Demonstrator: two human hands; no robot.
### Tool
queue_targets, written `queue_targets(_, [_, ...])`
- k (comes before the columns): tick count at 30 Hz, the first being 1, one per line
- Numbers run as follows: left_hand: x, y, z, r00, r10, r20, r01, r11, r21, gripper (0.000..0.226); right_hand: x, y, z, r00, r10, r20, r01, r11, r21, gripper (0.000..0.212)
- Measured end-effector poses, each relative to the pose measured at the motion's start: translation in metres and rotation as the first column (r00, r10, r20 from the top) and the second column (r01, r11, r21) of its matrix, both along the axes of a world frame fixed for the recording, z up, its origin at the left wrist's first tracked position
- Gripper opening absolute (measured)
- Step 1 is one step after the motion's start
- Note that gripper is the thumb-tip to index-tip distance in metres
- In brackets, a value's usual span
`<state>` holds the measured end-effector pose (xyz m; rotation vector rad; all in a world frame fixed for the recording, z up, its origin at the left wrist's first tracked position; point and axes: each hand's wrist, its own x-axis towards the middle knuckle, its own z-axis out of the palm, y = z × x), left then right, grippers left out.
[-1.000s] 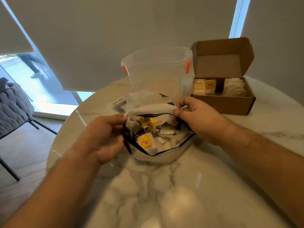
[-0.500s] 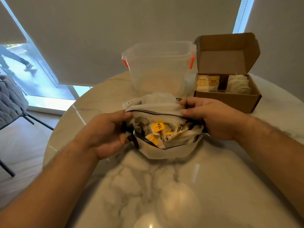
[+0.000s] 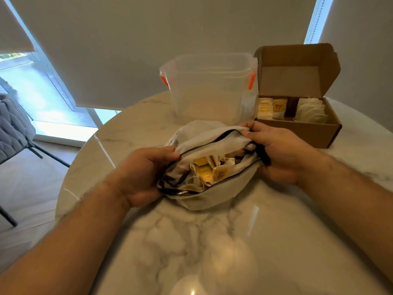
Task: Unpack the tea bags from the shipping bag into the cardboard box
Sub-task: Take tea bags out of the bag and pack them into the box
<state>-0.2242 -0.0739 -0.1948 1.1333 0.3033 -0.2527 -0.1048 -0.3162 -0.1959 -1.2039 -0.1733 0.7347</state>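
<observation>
A white shipping bag (image 3: 214, 194) with a black inner lining lies on the marble table, its mouth pulled wide. Inside it shows a heap of tea bags (image 3: 209, 170) with yellow tags and strings. My left hand (image 3: 141, 174) grips the left edge of the bag's mouth. My right hand (image 3: 278, 153) grips the right edge, fingers curled over the rim. An open cardboard box (image 3: 302, 133) stands at the back right, lid up, with tea bags (image 3: 310, 110) stacked upright in it.
A clear plastic container (image 3: 209, 88) with orange clips stands behind the bag, left of the box. The round marble table (image 3: 212, 248) drops off at the left. A grey padded chair (image 3: 12, 126) stands on the floor at far left.
Both hands have pulled the bag's mouth wider and flatter; the right hand moved further right along the rim. More tea bags are exposed.
</observation>
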Motion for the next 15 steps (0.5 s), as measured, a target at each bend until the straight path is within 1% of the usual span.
queue_targets(1, [0.0, 0.002, 0.001, 1.0, 0.008, -0.006, -0.008, 1.0, -0.006, 0.052, 0.0, -0.002, 0.0, 0.999, 0.025, -0.031, -0.023, 0.998, 0.052, 0.021])
queue_targets(3, [-0.001, 0.005, 0.0, 0.999, 0.031, -0.007, -0.031, 0.999, -0.039, 0.05, 0.002, -0.005, -0.001, 0.995, 0.089, -0.035, -0.085, 0.99, 0.111, 0.025])
queue_targets(8, [-0.001, 0.005, -0.003, 0.985, 0.169, 0.039, -0.16, 0.973, -0.169, 0.036, 0.006, -0.013, -0.008, 0.965, 0.255, 0.059, -0.262, 0.947, 0.183, 0.031])
queue_targets(10, [-0.001, 0.004, -0.002, 0.972, 0.217, 0.089, -0.196, 0.959, -0.203, 0.034, 0.01, -0.016, -0.009, 0.948, 0.281, 0.145, -0.3, 0.945, 0.13, 0.028])
queue_targets(12, [0.0, 0.009, -0.005, 0.962, 0.225, 0.157, -0.185, 0.954, -0.237, 0.033, 0.012, -0.018, -0.01, 0.933, 0.257, 0.254, -0.263, 0.965, -0.007, 0.027])
queue_targets(13, [-0.001, 0.012, -0.006, 0.959, 0.206, 0.194, -0.159, 0.959, -0.234, 0.03, 0.014, -0.018, -0.012, 0.925, 0.237, 0.296, -0.228, 0.971, -0.065, 0.03])
queue_targets(15, [-0.003, 0.015, -0.006, 0.962, 0.08, 0.262, -0.036, 0.985, -0.169, 0.024, 0.015, -0.016, -0.012, 0.918, 0.212, 0.335, -0.175, 0.975, -0.137, 0.041])
